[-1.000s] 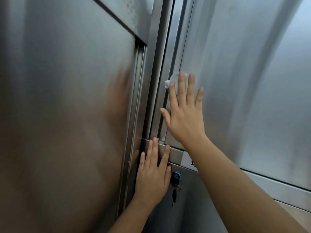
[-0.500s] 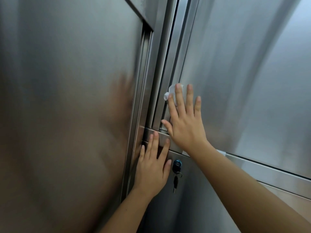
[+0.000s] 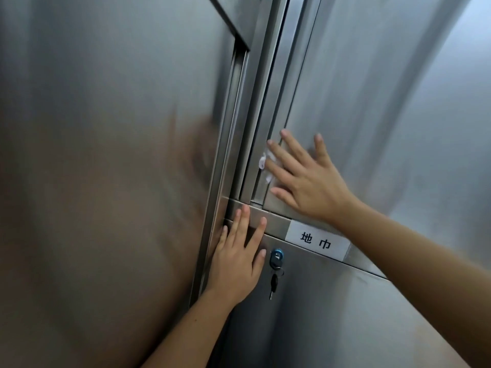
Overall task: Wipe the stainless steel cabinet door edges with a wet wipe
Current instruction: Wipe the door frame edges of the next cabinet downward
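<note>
The right hand (image 3: 310,181), fingers straight and spread, presses a crumpled white wet wipe (image 3: 264,162) against the left edge of the brushed stainless steel cabinet door (image 3: 372,102). The left hand (image 3: 236,261) lies flat, holding nothing, on the lower steel door (image 3: 332,314), just beside a blue-capped lock (image 3: 276,257).

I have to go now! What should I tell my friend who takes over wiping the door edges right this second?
Right hand: flat, fingers straight, pressing the wet wipe on the upper door's left edge, near its bottom corner.
Left hand: flat on the lower door, beside the key.
Done: cannot tell which edges are wiped.
Left: probably the bottom edge next, then the other doors' edges.
</note>
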The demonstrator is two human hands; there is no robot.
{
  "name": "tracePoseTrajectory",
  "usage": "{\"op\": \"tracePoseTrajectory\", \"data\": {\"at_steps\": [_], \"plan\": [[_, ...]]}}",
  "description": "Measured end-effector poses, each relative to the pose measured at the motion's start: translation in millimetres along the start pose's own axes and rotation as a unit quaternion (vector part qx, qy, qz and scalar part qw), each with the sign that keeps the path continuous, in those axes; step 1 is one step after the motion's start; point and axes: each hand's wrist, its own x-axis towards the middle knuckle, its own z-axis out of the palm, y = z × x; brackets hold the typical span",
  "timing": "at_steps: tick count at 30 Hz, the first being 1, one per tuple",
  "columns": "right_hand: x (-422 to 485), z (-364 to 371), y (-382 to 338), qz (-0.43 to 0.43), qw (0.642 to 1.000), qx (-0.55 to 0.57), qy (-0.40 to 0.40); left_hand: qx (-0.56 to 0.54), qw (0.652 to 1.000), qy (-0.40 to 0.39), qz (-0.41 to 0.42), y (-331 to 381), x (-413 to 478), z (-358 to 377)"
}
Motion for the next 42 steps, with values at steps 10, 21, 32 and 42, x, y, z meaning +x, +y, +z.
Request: {"op": "tracePoseTrajectory", "data": {"at_steps": [10,21,32,42], "plan": [[-32,14,-41,-0.07,0.997,0.014,-0.029,-0.002,1.0,-0.004,-0.002,-1,0,-4],[1,6,9,-0.023,1.0,-0.018,0.007,0.007,1.0,-0.029,-0.009,-2,-16,1],[-12,4,-10,-0.06,0.998,-0.033,-0.006,-0.01,1.0,-0.026,-0.008,-2,-18,4],[-30,8,-48,-0.036,0.998,0.009,-0.045,-0.01,1.0,-0.008,-0.008,-1,-19,6]]}}
